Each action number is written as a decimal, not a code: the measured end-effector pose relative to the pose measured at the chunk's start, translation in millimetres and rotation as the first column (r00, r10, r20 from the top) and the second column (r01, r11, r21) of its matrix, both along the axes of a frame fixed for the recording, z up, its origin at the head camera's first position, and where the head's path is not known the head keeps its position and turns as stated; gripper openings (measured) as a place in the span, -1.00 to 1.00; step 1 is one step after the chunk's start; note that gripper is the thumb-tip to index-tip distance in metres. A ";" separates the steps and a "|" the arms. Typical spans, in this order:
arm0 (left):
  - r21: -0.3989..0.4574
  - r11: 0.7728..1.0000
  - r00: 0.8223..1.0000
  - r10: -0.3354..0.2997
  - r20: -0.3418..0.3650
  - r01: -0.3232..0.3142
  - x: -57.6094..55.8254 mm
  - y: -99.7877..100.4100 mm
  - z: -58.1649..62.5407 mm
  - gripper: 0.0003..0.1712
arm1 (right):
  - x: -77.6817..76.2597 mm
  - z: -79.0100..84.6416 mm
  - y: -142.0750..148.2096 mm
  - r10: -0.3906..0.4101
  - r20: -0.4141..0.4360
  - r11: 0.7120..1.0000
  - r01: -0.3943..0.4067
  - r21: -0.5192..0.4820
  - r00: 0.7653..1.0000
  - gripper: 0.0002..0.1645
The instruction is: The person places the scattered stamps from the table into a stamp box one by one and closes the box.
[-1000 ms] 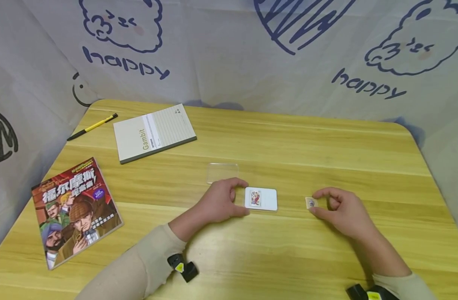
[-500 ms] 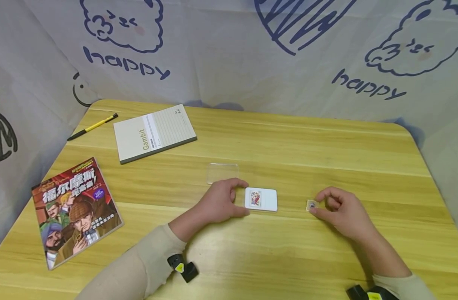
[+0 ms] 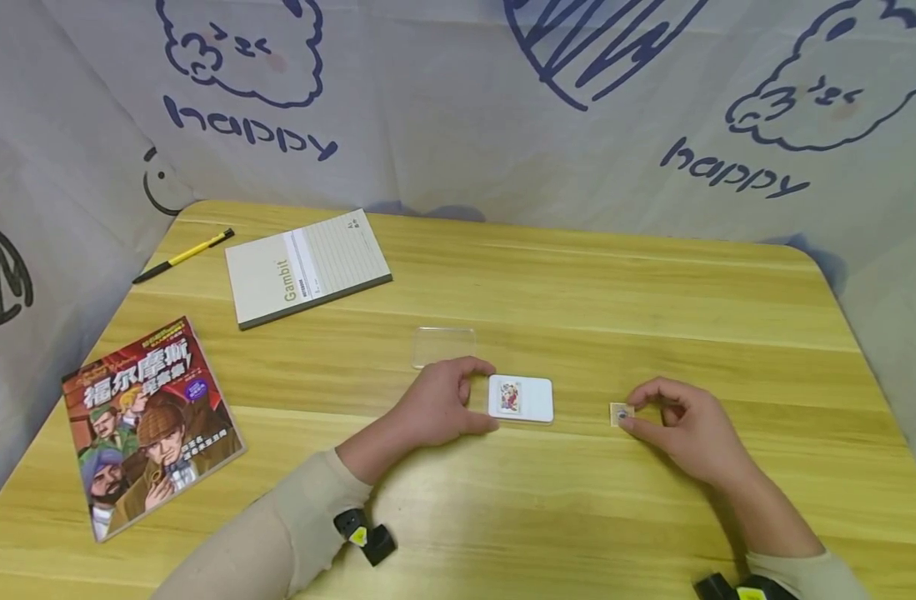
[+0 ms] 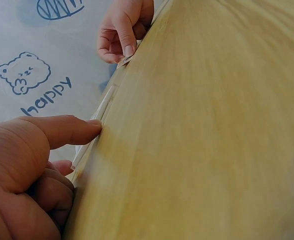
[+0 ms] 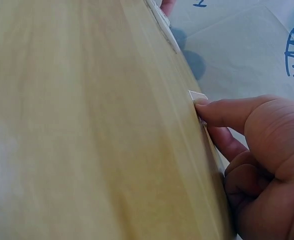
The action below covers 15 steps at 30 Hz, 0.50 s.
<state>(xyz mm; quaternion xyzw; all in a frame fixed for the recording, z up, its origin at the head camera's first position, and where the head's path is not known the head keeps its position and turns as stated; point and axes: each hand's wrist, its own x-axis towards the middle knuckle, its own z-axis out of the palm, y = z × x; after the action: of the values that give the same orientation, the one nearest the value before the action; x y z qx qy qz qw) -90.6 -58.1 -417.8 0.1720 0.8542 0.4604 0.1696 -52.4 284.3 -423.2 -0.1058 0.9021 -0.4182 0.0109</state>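
Observation:
A small white rectangular block (image 3: 536, 400) in a clear plastic case lies mid-table, with a colourful stamp-like picture (image 3: 510, 397) on its left half. My left hand (image 3: 444, 402) grips the case at its left end, thumb on the near edge and index finger on the far edge. To the right, my right hand (image 3: 690, 425) pinches a small stamp-like square (image 3: 618, 414) between thumb and index finger, low over the tabletop. This square has a pale border and a dark spot in the middle; the fingertips hide its right edge. In the right wrist view its pale corner (image 5: 197, 95) sticks out past the thumb.
Behind the left hand lies a clear plastic lid (image 3: 444, 343). A Gambit notebook (image 3: 307, 268) and a yellow-and-black pen (image 3: 183, 256) lie at the back left. An illustrated book (image 3: 153, 429) is at the left. Printed cloth (image 3: 458, 108) hangs behind the wooden table (image 3: 653, 300).
The small square in my right fingers has shifted and turned slightly, moving a little right and then back left. My left hand keeps its grip on the case.

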 end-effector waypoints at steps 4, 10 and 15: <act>0.002 1.000 1.000 0.000 0.010 0.000 0.1 -0.1 -0.9 -0.26 | 0.6 0.5 1.3 0.010 0.027 1.000 -0.010 0.000 1.000 -0.69; -0.003 1.000 1.000 0.003 0.007 -0.003 -0.3 0.1 -0.9 -0.26 | 1.1 2.4 2.3 0.022 0.048 0.999 -0.023 0.024 0.999 -0.62; 0.000 1.000 1.000 0.005 0.014 -0.005 -0.1 0.4 0.8 -0.26 | 1.1 1.0 2.7 0.020 0.058 1.000 -0.021 0.018 0.998 -0.62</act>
<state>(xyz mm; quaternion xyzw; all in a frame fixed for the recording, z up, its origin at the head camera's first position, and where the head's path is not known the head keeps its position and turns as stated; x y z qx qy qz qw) -90.8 -57.7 -417.0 0.1666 0.8535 0.4619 0.1745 -51.2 287.0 -422.2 -0.1029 0.9040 -0.4127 0.0421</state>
